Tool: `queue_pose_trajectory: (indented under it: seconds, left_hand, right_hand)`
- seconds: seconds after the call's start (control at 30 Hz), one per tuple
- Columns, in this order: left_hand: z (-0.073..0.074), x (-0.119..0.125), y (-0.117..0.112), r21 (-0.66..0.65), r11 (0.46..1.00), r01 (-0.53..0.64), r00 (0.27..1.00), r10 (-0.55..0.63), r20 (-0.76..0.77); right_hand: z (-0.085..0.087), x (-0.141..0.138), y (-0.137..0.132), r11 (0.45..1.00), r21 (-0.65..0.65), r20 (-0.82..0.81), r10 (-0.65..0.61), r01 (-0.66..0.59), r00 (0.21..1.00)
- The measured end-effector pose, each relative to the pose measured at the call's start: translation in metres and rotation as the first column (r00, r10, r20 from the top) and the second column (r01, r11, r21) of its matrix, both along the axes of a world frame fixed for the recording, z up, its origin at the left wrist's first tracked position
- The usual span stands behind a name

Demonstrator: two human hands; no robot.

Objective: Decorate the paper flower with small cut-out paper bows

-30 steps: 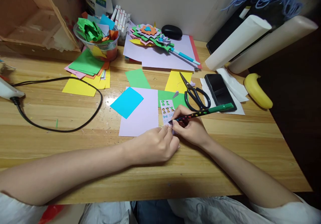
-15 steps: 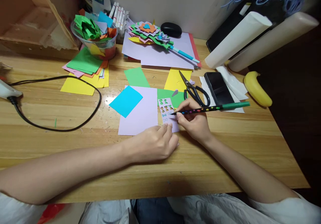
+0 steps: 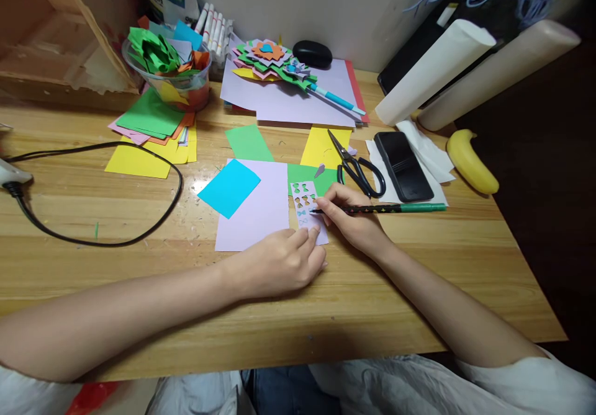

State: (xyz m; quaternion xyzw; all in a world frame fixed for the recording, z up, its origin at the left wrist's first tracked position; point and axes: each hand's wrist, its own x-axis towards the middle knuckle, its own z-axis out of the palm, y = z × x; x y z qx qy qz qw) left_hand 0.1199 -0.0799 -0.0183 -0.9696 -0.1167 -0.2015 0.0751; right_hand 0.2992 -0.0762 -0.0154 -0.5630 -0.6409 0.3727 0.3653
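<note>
My right hand (image 3: pixel 356 223) is closed round a felt-tip pen (image 3: pixel 395 208), black with coloured specks and a green end. Its tip touches a small lilac paper strip (image 3: pixel 302 206), which bears bow-shaped cut-outs and drawn bow outlines. My left hand (image 3: pixel 284 263) is closed, its bent fingertips pinning the strip's lower edge; the thumb is hidden. Left of the strip lies a larger lilac sheet (image 3: pixel 254 232) with a blue paper square (image 3: pixel 230 188) on top. Green paper (image 3: pixel 321 182) lies partly under the strip. Black-handled scissors (image 3: pixel 356 167) rest just beyond my right hand.
A phone (image 3: pixel 404 167) on tissue and a banana (image 3: pixel 472 160) lie to the right. A black cable (image 3: pixel 179 185) loops at the left. Behind are a tub of paper scraps (image 3: pixel 170 80), white markers (image 3: pixel 214 30), a paper flower (image 3: pixel 274 61) and white rolls (image 3: pixel 437 71).
The pen has tilted flatter, its green end swinging down, while its tip stays at the strip. My left hand keeps its place on the paper. The whole view has shifted slightly.
</note>
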Motion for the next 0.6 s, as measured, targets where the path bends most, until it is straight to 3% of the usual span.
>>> queue_pose_trajectory:
  seconds: [0.6]
  left_hand:
    - [-0.0001,-0.0016,-0.0007,-0.005,1.0,0.003,1.0,-0.003,-0.03]
  right_hand:
    - [0.0028,-0.0026,-0.0029,0.999,0.042,0.159,0.006,-0.012,0.987]
